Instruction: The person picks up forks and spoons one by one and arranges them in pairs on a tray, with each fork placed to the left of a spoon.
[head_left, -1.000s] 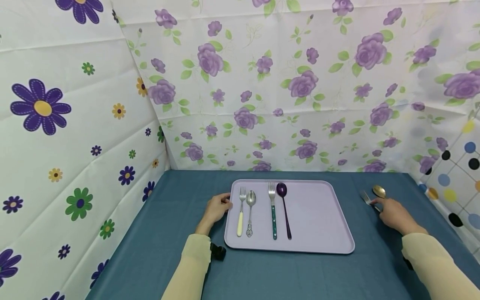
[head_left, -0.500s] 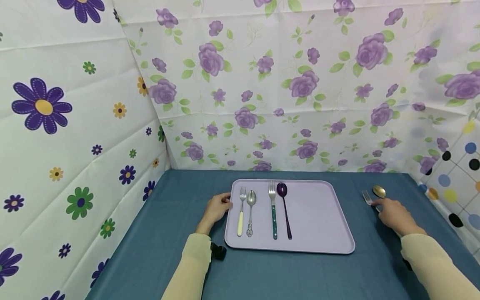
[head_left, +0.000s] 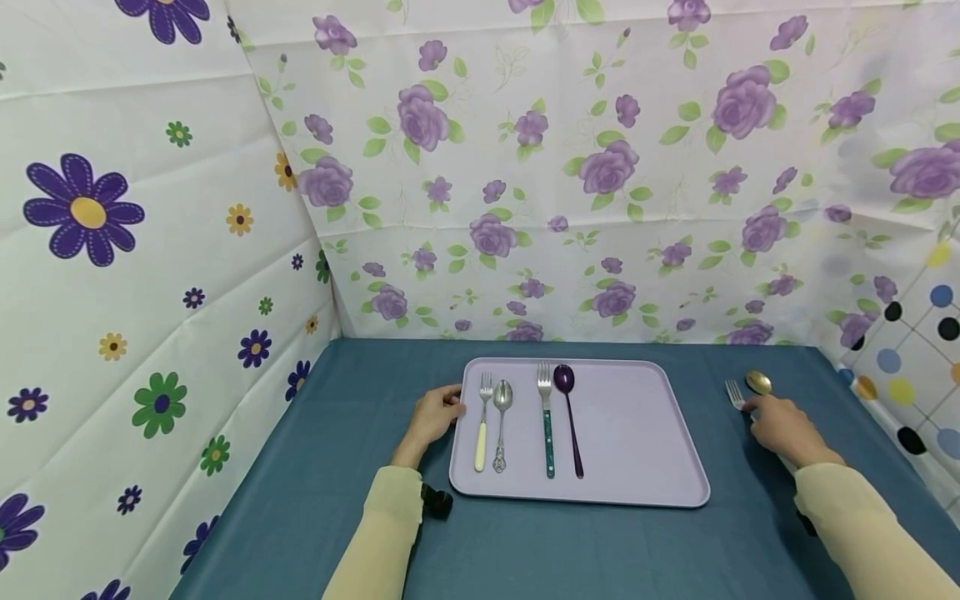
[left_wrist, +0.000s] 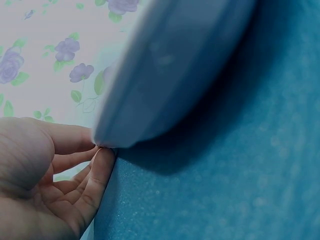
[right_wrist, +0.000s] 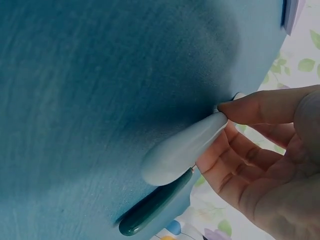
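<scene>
At the left edge of a pale lilac tray (head_left: 622,442), my left hand (head_left: 429,421) pinches the rim between thumb and fingers. The left wrist view shows the thumb and fingertips meeting at the tray's edge (left_wrist: 165,75). Over on the right, my right hand (head_left: 791,429) pinches a fork (head_left: 734,394) near the neck. Its pale, rounded handle (right_wrist: 182,150) points back under the palm. Just beyond lies a gold-bowled spoon (head_left: 758,382) on the cloth, its dark green handle (right_wrist: 155,205) beside the fork's in the right wrist view.
On the tray lie a cream-handled fork (head_left: 481,425), an ornate silver spoon (head_left: 501,425), a green-handled fork (head_left: 547,421) and a dark purple spoon (head_left: 568,417). Blue-green cloth (head_left: 585,550) covers the table. Flowered sheets (head_left: 555,167) rise at the back and left, a dotted one (head_left: 911,375) at right.
My right hand has shifted slightly left, and the fork in it has turned a little more upright in the view. The left hand and tray stay put.
</scene>
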